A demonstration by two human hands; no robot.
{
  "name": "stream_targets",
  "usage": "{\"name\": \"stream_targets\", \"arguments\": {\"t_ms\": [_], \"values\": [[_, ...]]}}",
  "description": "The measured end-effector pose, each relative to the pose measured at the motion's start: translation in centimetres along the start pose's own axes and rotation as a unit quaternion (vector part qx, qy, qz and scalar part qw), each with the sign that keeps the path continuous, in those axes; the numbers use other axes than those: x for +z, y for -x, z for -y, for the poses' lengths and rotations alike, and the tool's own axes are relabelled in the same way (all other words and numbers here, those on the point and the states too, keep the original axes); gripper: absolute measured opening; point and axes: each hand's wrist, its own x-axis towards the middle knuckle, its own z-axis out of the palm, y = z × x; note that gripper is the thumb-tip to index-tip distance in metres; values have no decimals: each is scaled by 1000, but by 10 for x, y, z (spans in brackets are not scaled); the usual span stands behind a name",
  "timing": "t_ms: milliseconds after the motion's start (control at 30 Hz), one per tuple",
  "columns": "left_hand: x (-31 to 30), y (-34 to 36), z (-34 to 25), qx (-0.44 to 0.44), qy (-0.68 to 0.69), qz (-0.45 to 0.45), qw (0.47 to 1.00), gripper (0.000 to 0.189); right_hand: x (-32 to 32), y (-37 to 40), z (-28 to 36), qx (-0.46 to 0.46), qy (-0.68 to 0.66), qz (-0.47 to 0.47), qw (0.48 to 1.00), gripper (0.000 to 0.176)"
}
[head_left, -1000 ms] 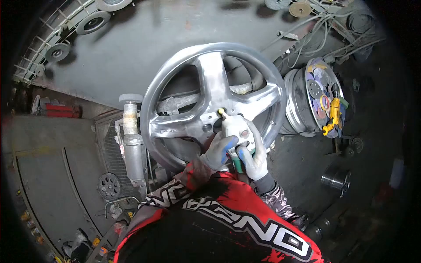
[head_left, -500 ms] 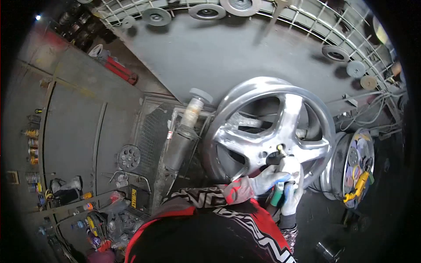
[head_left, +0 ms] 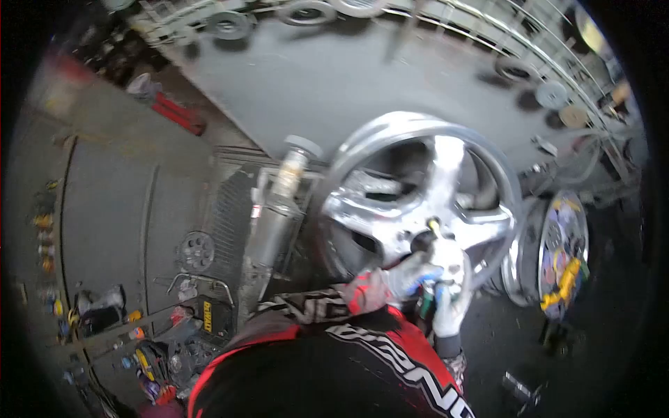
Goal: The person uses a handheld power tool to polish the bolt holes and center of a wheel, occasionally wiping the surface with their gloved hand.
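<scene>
A shiny five-spoke alloy wheel [head_left: 387, 221] leans in front of me, its face towards me. My left hand [head_left: 406, 279], in a grey-white glove, is closed round the front part of a handheld grinder [head_left: 447, 255]. Lower down, my gloved right hand [head_left: 453, 313] grips the same tool from the right. The grinder has a white covered head and a green body, partly hidden by my fingers. Its small yellowish tip [head_left: 434, 225] is at the bolt holes near the wheel's hub; blur hides whether it touches the metal.
Left of the wheel stands a grey cylindrical motor [head_left: 275, 226] with a disc on its end. Another rim [head_left: 528, 258] at right carries colourful discs and a yellow tool [head_left: 562, 287]. A wire rack [head_left: 481, 33] with abrasive wheels runs along the back.
The view has shifted and blurred, so the wheel and surroundings sit slightly further left and mostly higher. Both hands keep hold of the grinder at the hub.
</scene>
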Motion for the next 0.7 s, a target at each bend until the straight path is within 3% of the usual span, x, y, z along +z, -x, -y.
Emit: {"name": "stream_targets", "arguments": {"t_ms": [100, 200, 300, 367, 467, 567, 600, 700], "values": [[2, 7, -2, 40, 37, -18, 998, 54, 2, -6, 6, 17, -25, 28, 999, 68], [-9, -1, 1, 27, -21, 17, 999, 59, 1, -6, 11, 12, -59, 9, 998, 70], [-8, -1, 6, 18, 31, 68, 997, 60, -2, -1, 11, 12, -37, 0, 999, 72], [-15, 4, 12, 6, 19, 57, 998, 60, -1, 0, 15, 6, -22, 15, 1000, 71], [-2, 9, 5, 15, 52, -9, 998, 58, -5, -5, 15, 36, -41, 35, 998, 71], [15, 5, -9, 23, -14, 9, 1000, 57, -9, -8, 15, 33, -57, 34, 997, 70], [25, 5, -14, 21, -17, 5, 1000, 43, -9, -6, 18, 29, -45, 20, 998, 70], [11, 0, 3, 40, 52, 56, 996, 42, -7, 0, 28, 52, -32, 1, 998, 71]]}}
